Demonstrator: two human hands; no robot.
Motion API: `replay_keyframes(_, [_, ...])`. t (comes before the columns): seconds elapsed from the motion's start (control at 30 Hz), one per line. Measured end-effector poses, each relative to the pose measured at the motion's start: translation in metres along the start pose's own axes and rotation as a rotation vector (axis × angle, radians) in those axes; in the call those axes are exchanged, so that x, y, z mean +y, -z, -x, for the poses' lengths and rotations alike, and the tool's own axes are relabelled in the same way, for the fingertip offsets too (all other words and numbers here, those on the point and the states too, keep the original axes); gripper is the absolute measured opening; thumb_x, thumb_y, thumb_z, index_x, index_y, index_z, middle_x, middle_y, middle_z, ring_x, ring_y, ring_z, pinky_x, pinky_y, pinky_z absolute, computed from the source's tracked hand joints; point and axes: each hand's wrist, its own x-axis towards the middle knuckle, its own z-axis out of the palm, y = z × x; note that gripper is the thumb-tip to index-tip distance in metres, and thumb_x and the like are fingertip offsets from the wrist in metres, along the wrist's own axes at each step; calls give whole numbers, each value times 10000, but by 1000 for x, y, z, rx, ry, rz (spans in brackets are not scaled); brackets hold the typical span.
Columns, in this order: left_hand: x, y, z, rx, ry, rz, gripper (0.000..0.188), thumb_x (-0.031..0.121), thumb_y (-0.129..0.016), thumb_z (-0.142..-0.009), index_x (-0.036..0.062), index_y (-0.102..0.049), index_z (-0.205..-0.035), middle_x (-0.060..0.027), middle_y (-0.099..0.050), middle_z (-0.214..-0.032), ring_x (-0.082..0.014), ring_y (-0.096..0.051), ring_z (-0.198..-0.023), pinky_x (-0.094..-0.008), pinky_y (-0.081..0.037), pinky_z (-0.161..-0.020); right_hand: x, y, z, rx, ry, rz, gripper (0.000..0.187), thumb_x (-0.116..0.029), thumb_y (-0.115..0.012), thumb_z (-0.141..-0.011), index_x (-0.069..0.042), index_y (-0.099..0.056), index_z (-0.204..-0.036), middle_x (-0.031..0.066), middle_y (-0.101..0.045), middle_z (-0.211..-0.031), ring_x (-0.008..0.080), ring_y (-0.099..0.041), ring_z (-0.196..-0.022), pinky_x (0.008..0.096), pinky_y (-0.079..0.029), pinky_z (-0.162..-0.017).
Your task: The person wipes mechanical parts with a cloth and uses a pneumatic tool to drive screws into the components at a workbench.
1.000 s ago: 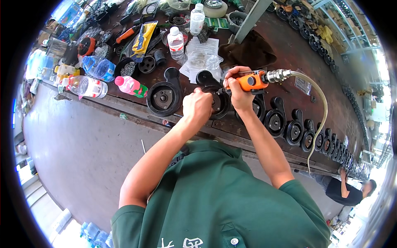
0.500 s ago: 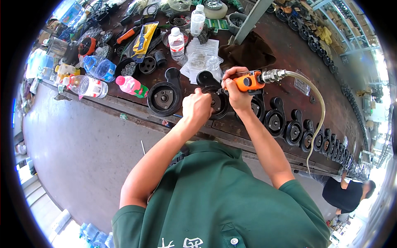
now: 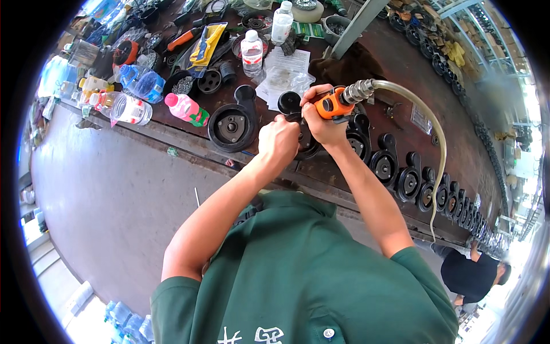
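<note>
My right hand (image 3: 325, 125) is wrapped round an orange air tool (image 3: 327, 106) with a metal coupling and a clear hose (image 3: 427, 106). The tool lies tilted over a black round wheel-like part with an arm (image 3: 289, 102), partly hidden under my hands. Close against that part, my left hand (image 3: 278, 139) is closed, its fingertips near the tool's working end; what they pinch, if anything, is hidden. A similar black part (image 3: 232, 127) with a metal centre plate lies just left of my left hand.
More black parts (image 3: 382, 165) run in a row to the right along the bench (image 3: 338, 180). Bottles, including a pink one (image 3: 186, 109), papers (image 3: 286, 69), a cup of small hardware (image 3: 182, 85) and a metal post (image 3: 358, 28) surround the work. Another person (image 3: 470, 275) is at far right.
The air tool has tilted, its hose end moving up and left, with my right hand turning along. My left hand stays at the black part, and the whole view has shifted slightly.
</note>
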Motion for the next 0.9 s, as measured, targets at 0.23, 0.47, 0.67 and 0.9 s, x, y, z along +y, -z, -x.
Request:
replay_keyframes(0.23, [-2,0,1,12,-9,26,300,259,-866,-705,41,-732,-862,-208,-657,-1006,-365,-690,-880,-438,-566,-778,-2,-2,0,-21,40,47,179,52,-664,-780,23,-667,-956,52,-684,-824,92,-640,-729,253,-528,-671])
replay_keyframes(0.47, [1,0,0,-4,-3,-3,319,257,-868,-708,34,-726,-886,-216,-661,-1017,-372,-691,-881,-443,-566,-776,4,1,4,44,21,-111,150,59,-654,-786,7,-641,-926,51,-673,-826,98,-636,-718,251,-530,-664])
replay_keyframes(0.67, [2,0,2,18,-3,4,335,264,-870,-706,25,-721,-887,-226,-662,-1023,-392,-688,-891,-449,-568,-782,3,3,0,48,24,-48,141,43,-663,-782,13,-640,-917,56,-673,-829,107,-645,-732,253,-537,-673])
replay_keyframes(0.9, [3,1,0,30,-11,4,330,257,-873,-701,23,-727,-883,-237,-666,-1016,-397,-694,-894,-443,-573,-781,-17,7,8,47,-15,-107,220,75,-610,-813,18,-606,-1026,81,-665,-862,109,-627,-694,254,-534,-626])
